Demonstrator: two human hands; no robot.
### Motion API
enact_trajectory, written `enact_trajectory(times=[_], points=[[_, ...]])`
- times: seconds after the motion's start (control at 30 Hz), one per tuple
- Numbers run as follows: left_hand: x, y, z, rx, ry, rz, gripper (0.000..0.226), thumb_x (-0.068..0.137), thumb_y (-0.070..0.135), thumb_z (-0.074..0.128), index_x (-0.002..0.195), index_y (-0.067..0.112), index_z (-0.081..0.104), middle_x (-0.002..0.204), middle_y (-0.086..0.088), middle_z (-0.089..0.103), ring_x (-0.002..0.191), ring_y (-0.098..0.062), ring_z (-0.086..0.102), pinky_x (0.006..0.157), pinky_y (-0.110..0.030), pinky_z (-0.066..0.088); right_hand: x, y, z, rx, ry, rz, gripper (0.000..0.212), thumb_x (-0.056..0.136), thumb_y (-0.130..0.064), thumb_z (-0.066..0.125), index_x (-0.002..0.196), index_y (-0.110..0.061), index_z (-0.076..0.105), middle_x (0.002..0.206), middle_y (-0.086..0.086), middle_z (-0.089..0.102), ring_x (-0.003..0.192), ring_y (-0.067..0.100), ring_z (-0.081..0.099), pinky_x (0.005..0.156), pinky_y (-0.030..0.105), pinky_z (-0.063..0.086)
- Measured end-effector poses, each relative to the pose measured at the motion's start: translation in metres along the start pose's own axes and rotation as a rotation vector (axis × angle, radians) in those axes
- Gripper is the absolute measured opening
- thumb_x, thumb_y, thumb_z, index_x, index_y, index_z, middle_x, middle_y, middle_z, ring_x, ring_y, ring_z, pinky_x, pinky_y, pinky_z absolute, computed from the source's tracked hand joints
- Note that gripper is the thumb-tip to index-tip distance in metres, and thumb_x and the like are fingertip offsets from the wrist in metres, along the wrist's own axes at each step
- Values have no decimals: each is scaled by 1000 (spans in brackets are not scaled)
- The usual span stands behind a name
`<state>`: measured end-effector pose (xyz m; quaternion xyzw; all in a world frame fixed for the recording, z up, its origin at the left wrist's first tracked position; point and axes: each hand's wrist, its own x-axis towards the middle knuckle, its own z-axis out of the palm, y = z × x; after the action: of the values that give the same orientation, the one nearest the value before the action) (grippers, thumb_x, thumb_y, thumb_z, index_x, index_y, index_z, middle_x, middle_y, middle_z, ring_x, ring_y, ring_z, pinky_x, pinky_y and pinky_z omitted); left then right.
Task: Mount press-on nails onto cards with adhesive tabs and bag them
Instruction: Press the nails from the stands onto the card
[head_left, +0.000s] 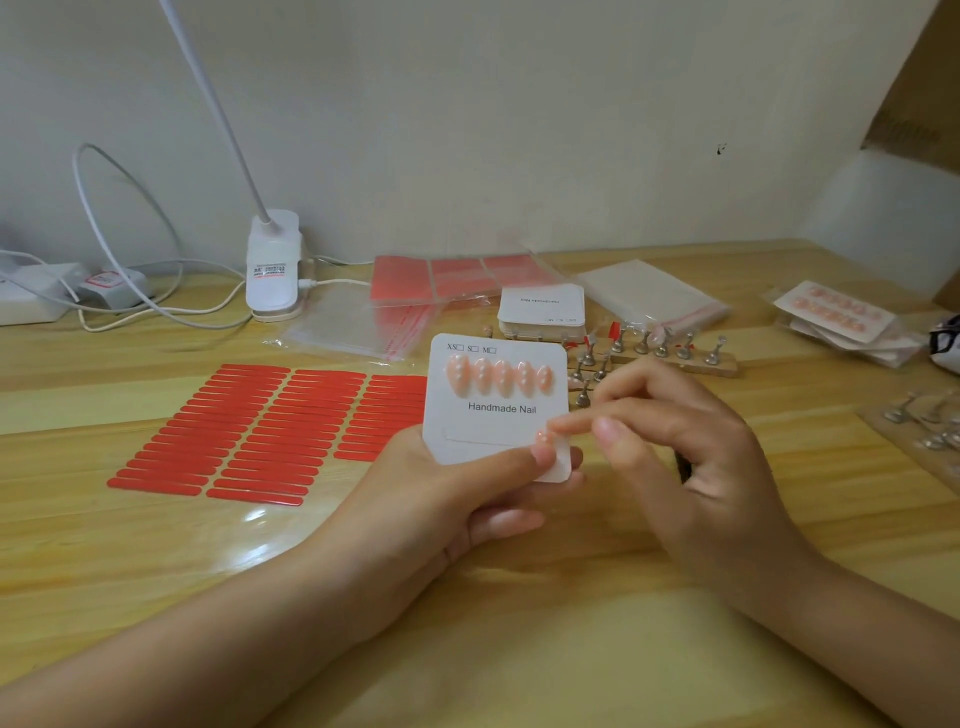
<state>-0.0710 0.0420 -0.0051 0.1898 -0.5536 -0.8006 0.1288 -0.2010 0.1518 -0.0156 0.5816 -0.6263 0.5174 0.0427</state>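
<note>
A wooden table (156, 545) fills the view under a pale wall. At nine o'clock from the centre lies a clear sheet of red adhesive tabs (249, 431) in rows. At eleven o'clock a white clip lamp (274, 265) stands among loose white cables. At twelve o'clock lie more red tab sheets in plastic (447, 278), with clear bags (353, 325) in front of them and a stack of blank cards (543, 312) beside. At one o'clock a wooden strip holds small metal nail stands (660, 345). At three o'clock sit finished bagged cards (836, 314).

In the middle, the left hand (441, 499) grips a white card (493, 405) reading "Handmade Nail", thumb across its lower edge. Five pink nails (500, 376) sit in its upper row. The right hand (691, 457) pinches one small pink nail (543, 437) at the card's lower right, fingertips hiding most of it.
</note>
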Motion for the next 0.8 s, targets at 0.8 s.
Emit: enact_trajectory(times=[0.8], points=[[0,-1,2,91,-29,7,29,58,21,72,86,26,75,88,-6,74,81,-13,71,56,-13,52,4,2,4,114,-91,243,13,70,-23,66,61,-15,62,74,-8,57,70,7,47,70,12,35]])
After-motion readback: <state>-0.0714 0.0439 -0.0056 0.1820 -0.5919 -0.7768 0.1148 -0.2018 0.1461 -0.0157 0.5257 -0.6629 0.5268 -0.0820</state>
